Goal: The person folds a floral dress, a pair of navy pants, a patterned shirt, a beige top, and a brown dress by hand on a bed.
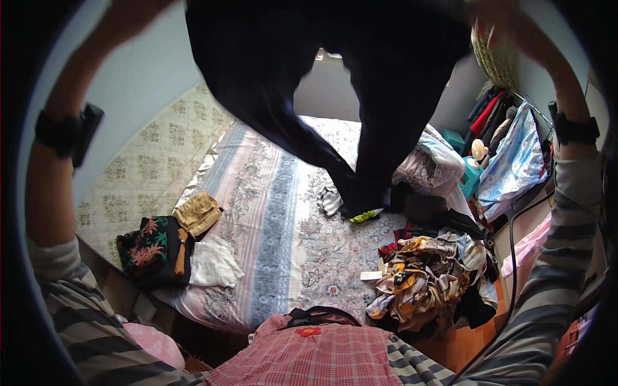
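Both my arms are raised, and a pair of dark trousers (248, 71) hangs spread between them, legs down over the bed. My left hand (141, 9) is at the top left, partly cut off by the upper edge, closed on one side of the trousers. At the top right my right hand (501, 24) grips the other side, its fingers blurred. The trousers' waist lies beyond the upper edge. Below, the leg ends hang close to a small white-and-grey cloth (330, 201) and a yellow-green item (365, 216) on the bed.
On the patterned bedsheet (277, 238), a crumpled heap of clothes (428, 270) lies at right. Folded dark floral clothing (151, 248), a tan garment (198, 213) and a white cloth (215, 260) lie at left. Clothes hang (492, 116) on a rack at far right; a black cable (512, 257) runs nearby.
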{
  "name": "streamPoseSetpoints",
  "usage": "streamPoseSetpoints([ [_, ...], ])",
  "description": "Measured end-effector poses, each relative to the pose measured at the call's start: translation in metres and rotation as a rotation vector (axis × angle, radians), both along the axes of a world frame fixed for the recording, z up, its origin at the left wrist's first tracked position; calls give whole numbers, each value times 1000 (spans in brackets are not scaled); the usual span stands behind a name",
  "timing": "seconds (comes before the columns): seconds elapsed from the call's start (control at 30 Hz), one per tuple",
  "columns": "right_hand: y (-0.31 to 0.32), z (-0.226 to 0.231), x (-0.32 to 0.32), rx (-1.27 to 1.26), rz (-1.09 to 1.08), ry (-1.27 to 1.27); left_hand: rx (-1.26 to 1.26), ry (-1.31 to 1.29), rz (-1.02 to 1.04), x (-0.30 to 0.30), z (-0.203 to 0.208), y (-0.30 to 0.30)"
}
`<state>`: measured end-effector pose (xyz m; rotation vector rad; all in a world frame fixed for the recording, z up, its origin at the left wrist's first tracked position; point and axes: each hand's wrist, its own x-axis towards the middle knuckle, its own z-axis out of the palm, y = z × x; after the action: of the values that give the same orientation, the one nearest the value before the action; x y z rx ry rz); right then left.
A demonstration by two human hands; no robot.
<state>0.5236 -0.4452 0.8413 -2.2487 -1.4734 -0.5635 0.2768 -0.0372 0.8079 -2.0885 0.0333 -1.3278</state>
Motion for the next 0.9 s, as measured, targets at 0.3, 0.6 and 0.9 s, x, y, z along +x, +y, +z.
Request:
streamPoseSetpoints([
  [0.3,23,-75,22,-146,13,177,-713,688,-399,31,-71,1],
  [0.6,24,-103,25,211,80,498,-1252,565,-567,49,-84,-19],
  [0.9,22,-114,26,144,50,490,-1388,496,-353,61,-87,-43],
])
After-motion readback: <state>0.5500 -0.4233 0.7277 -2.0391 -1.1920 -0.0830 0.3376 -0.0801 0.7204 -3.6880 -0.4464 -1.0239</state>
